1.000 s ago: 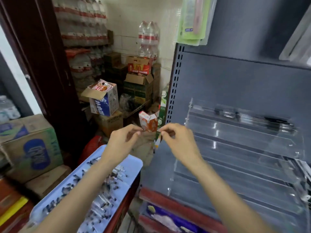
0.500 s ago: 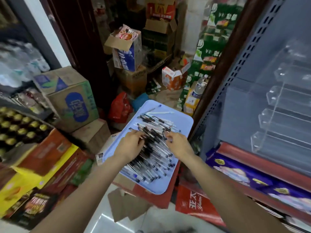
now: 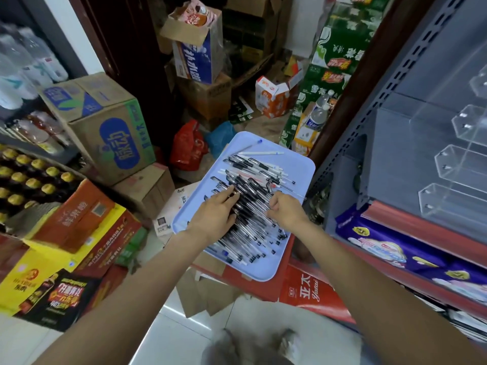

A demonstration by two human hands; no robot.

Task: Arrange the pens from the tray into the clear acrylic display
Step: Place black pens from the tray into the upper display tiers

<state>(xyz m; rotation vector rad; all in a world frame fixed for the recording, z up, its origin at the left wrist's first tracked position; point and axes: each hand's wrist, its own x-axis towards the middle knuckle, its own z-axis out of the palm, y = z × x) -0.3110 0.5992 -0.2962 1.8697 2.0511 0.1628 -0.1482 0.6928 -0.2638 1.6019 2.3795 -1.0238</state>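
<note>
Both hands [image 3: 216, 214] [image 3: 286, 210] on tray pens [image 3: 253, 196]

- The pale blue tray [image 3: 300, 169] carries the pens [image 3: 250, 206]. It sits tilted on red cartons [image 3: 308, 288] on the floor.
- Most of the pens, clear barrels with black caps, lie in a loose slanted heap across the middle of the tray; a few white ones lie apart near its far end.
- The left hand [image 3: 214, 214] rests on the heap with fingers spread flat.
- The right hand [image 3: 286, 210] rests on the heap's right side, fingers curled down among the pens; whether it holds one I cannot tell.
- The white tiled floor [image 3: 181, 335] carries flattened cardboard pieces [image 3: 208, 299] beside the cartons.
</note>
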